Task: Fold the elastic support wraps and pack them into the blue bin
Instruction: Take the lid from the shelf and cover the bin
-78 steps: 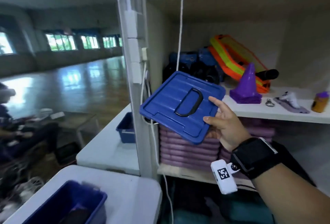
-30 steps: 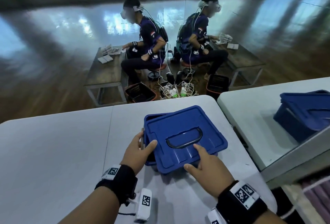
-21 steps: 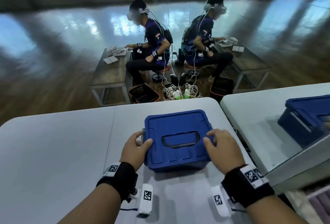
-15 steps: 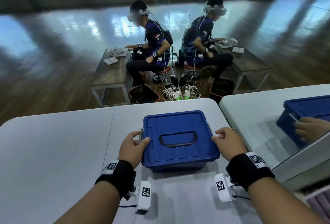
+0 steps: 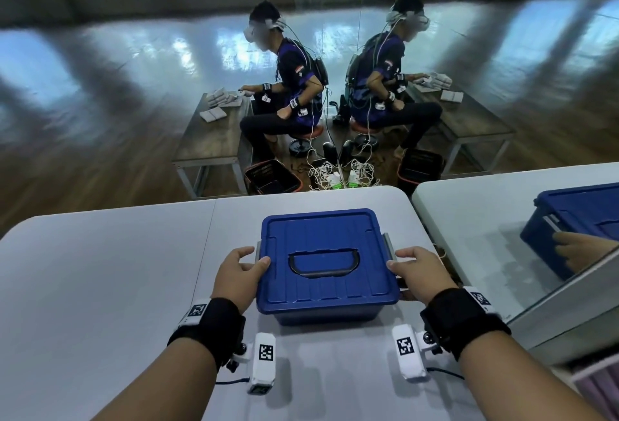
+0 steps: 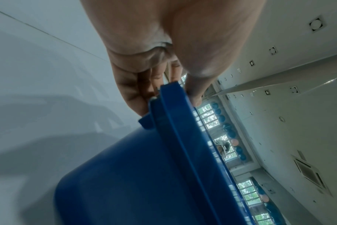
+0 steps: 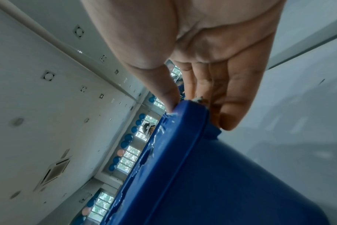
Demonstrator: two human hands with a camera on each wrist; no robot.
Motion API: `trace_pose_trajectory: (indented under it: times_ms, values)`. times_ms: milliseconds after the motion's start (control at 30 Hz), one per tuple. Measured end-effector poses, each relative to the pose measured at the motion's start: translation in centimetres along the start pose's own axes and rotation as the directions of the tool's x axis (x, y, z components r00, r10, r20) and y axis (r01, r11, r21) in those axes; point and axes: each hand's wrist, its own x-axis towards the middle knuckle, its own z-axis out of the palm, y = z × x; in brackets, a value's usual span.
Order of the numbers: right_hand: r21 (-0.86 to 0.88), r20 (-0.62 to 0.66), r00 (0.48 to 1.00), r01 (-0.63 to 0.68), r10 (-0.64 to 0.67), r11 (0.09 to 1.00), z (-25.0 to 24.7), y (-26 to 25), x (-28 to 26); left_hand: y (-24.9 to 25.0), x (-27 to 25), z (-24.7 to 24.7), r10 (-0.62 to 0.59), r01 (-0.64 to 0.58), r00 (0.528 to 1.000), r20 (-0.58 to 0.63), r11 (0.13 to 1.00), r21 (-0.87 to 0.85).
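Observation:
The blue bin (image 5: 326, 266) stands on the white table (image 5: 100, 286) right in front of me, its lid with a black handle sitting flat on top. No wraps are visible; the lid hides the inside. My left hand (image 5: 256, 258) holds the bin's left edge by the grey latch (image 5: 258, 249). In the left wrist view the thumb lies on the lid and the fingers (image 6: 137, 99) reach under the rim of the blue bin (image 6: 144, 175). My right hand (image 5: 398, 259) holds the right edge of the blue bin (image 7: 221, 175) the same way, thumb on the lid and fingers (image 7: 227, 118) under the rim.
A mirror panel at the right reflects the table, the bin (image 5: 576, 219) and my hand. Beyond the table's far edge a seated person (image 5: 294, 85) works at a low wooden table, doubled by the mirror, with a black basket (image 5: 271, 179) and cables on the floor.
I brought the lid over from the shelf and set it on the bin, first askew, then square. Both hands have slid out to the bin's left and right edges.

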Motion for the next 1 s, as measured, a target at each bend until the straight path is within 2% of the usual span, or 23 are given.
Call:
trace_pose_trajectory:
  times_ms: [233, 367, 533, 633, 733, 833, 1000]
  values:
    - [-0.037, 0.036, 0.999, 0.037, -0.036, 0.999, 1.3, -0.5, 0.2, -0.8, -0.7, -1.2, -0.069, 0.067, 0.997, -0.035, 0.996, -0.058]
    - [-0.05, 0.071, 0.997, 0.046, -0.042, 0.998, 2.3, -1.0, 0.1, -1.0, -0.6, -2.2, -0.064, 0.063, 0.996, -0.069, 0.998, -0.014]
    - [-0.142, 0.07, 0.993, 0.104, -0.095, 0.984, 3.8, -1.4, 0.1, -0.7, -0.8, -3.3, -0.106, 0.105, 0.993, -0.055, 0.994, -0.019]
    - [-0.167, 0.078, 0.991, 0.123, -0.111, 0.978, 4.2, -1.7, 0.2, -0.3, -0.8, -3.8, -0.175, 0.172, 0.984, -0.02, 0.979, -0.114]
    - [-0.079, 0.1, 0.991, 0.096, -0.088, 0.992, 4.2, -2.1, 0.1, 0.0, -0.9, -4.7, -0.264, 0.267, 0.963, 0.049, 0.929, -0.257]
    - [0.021, 0.143, 0.987, 0.065, -0.067, 0.998, 4.1, -2.4, -0.1, 0.2, -1.0, -5.8, -0.272, 0.308, 0.949, 0.158, 0.905, -0.292]
    - [0.013, 0.231, 0.972, 0.04, -0.042, 0.999, 4.4, -2.1, -0.2, 0.1, -0.1, -6.9, -0.338, 0.403, 0.91, 0.241, 0.859, -0.315]
